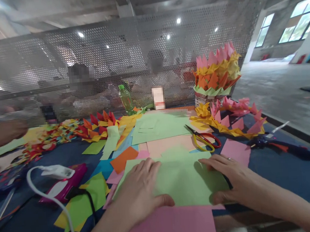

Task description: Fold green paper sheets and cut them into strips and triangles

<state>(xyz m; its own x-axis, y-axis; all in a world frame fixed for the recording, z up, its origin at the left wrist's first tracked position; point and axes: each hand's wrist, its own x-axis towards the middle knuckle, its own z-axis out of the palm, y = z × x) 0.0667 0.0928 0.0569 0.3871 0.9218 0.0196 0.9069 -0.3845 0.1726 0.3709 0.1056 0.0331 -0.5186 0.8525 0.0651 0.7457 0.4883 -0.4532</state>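
Note:
A light green sheet of paper [186,178] lies in front of me, over a pink sheet [179,225] and other coloured papers. My left hand [139,185] rests on its left part, fingers stretched out and thumb along the near edge. At the right edge, my right hand [227,178] touches the sheet with fingers and thumb apart. Just beyond the sheet are scissors with red and yellow handles [206,140], blades apart. An orange paper piece [124,160] lies beyond my left hand.
Folded-paper rings [236,120] and a tiered paper basket [216,72] stand back right, near a glue gun [280,145]. A magenta power strip [63,184] with cables lies left. A green bottle [126,100] stands by the perforated screen [128,53]. Another person's hand [6,131] is far left.

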